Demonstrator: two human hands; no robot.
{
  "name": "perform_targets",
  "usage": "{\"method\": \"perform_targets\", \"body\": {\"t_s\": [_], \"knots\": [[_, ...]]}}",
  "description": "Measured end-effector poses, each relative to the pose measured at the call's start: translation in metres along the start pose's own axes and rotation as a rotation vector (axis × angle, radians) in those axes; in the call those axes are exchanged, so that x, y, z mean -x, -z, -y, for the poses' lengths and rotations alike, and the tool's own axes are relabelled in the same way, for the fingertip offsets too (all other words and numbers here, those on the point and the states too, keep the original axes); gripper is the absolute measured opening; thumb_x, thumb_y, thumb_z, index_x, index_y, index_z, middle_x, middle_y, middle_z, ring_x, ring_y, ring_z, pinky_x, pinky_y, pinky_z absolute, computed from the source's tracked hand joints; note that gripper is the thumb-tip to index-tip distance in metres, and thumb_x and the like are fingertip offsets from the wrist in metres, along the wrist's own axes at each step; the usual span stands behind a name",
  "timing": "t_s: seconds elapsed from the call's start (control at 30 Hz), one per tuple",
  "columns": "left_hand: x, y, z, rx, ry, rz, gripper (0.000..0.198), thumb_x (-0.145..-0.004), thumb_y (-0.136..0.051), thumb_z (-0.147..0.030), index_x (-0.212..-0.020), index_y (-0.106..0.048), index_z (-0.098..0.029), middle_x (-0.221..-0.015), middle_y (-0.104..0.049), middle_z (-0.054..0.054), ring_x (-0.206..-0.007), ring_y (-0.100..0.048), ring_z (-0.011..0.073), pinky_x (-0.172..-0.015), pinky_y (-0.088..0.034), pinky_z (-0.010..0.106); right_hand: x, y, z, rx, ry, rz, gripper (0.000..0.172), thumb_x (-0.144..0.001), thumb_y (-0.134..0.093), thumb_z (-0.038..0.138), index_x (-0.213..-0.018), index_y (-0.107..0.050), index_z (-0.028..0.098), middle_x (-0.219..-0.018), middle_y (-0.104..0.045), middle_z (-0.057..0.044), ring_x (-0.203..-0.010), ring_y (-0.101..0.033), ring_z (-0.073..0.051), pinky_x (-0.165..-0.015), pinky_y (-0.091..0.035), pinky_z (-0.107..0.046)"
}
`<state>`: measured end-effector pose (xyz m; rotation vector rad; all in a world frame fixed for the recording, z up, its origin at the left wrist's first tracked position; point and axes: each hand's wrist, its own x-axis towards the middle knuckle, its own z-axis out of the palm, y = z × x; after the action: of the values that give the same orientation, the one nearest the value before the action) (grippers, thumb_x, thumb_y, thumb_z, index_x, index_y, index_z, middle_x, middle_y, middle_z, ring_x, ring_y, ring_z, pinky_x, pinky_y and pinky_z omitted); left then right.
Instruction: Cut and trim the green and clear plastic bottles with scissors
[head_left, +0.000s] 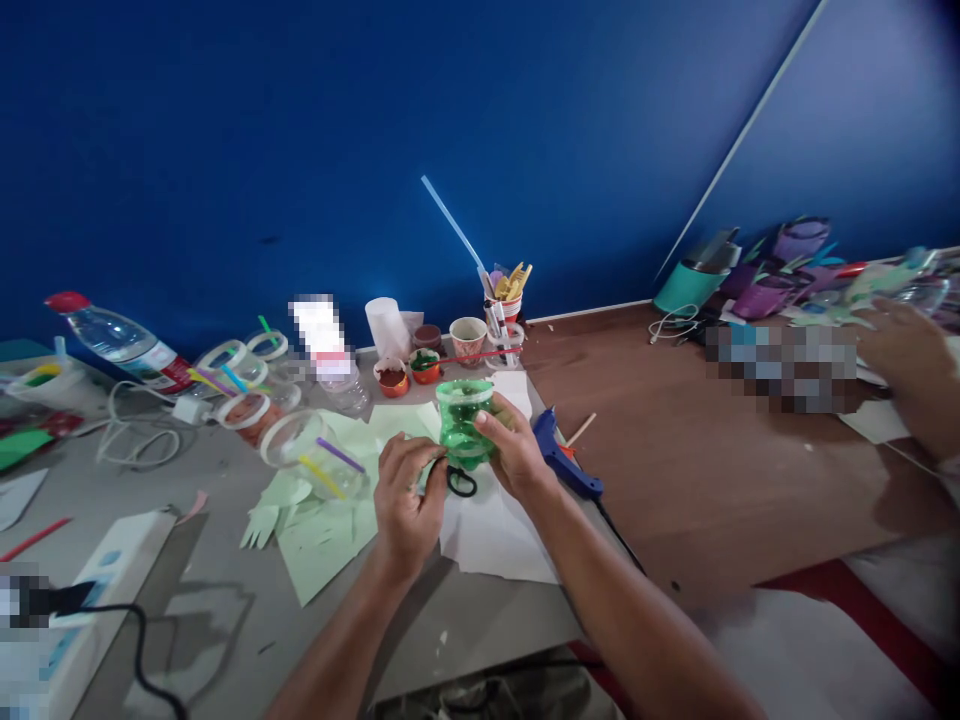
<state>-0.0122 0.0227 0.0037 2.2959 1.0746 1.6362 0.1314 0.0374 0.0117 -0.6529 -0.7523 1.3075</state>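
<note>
A translucent green plastic cup with a scalloped base and a pale rim [461, 425] is at the centre of the frame, upright and raised above the work surface. The right hand [514, 450] grasps it from the right side, thumb laid across the near wall. The left hand [411, 495] is at the lower left of the cup, fingers curled and thumb drawn toward the fingertips; whether it grips anything, or touches the cup, cannot be told.

Below the hands, a black looped handle [462, 483] shows over a white paper sheet [499, 545]. Pale green cut paper [322, 555] lies left of centre; a clear plastic cup [296, 450] with a purple and a yellow strip is tilted over it. Just right of the right hand lies a dark blue glue gun [559, 455].

Behind the green cup stand two small orange paper cups, one with brown contents [391, 380], one with green [425, 368]. A clear bottle with a red cap [120, 345] leans at the left of the frame. A white power strip [112, 570] occupies the lower left. At the right edge, a co-worker's hand [900, 340] extends over partly blurred items.
</note>
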Motion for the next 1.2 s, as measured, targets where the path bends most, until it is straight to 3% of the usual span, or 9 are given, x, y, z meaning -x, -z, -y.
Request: {"method": "perform_targets", "body": {"t_s": [0.27,0.63,0.83,1.0,1.2], "knots": [[-0.003,0.002,0.005,-0.284,-0.197,0.011,0.017,-0.081,-0.058,-0.007,-0.091,-0.058,-0.020,-0.082,-0.066,0.002,-0.076,-0.062,0.0147,-0.104,-0.036,0.047,-0.001,-0.001,-0.006,0.021,-0.019,-0.034,0.033,-0.070,-0.074,0.033,-0.100,-0.064,0.020,-0.092,-0.067,-0.003,-0.082,-0.061,-0.017,-0.071,-0.050,-0.027],[-0.003,0.004,0.009,-0.427,-0.185,0.111,0.013,-0.081,-0.053,-0.010,-0.088,-0.053,-0.020,-0.080,-0.062,0.003,-0.075,-0.057,0.0178,-0.103,-0.035,0.047,-0.002,-0.001,-0.016,0.089,0.009,-0.054,0.036,-0.071,-0.074,0.034,-0.103,-0.064,0.021,-0.100,-0.066,-0.004,-0.090,-0.061,-0.018,-0.076,-0.052,-0.029],[-0.002,-0.001,0.012,-0.276,-0.114,0.051,0.014,-0.082,-0.048,-0.008,-0.088,-0.045,-0.021,-0.079,-0.053,0.002,-0.078,-0.054,0.0180,-0.096,-0.044,0.045,0.001,-0.006,-0.014,0.039,-0.062,-0.073,0.033,-0.069,-0.076,0.036,-0.096,-0.064,0.020,-0.088,-0.067,-0.002,-0.079,-0.061,-0.016,-0.069,-0.052,-0.026],[-0.003,-0.002,0.005,-0.122,-0.030,0.004,0.013,-0.085,-0.041,-0.009,-0.085,-0.042,-0.022,-0.078,-0.048,0.002,-0.079,-0.055,0.0176,-0.086,-0.050,0.039,0.003,-0.010,-0.010,-0.107,-0.211,0.004,0.031,-0.069,-0.077,0.039,-0.087,-0.063,0.017,-0.070,-0.064,0.002,-0.060,-0.057,-0.011,-0.055,-0.049,-0.022],[-0.002,-0.001,0.000,0.018,0.021,-0.021,0.008,-0.088,-0.039,-0.015,-0.086,-0.042,-0.022,-0.078,-0.047,0.001,-0.077,-0.053,0.0165,-0.090,-0.050,0.044,0.003,-0.007,-0.008,-0.193,-0.288,0.027,0.031,-0.069,-0.078,0.042,-0.077,-0.061,0.017,-0.063,-0.062,0.003,-0.054,-0.057,-0.011,-0.048,-0.047,-0.021]]}}
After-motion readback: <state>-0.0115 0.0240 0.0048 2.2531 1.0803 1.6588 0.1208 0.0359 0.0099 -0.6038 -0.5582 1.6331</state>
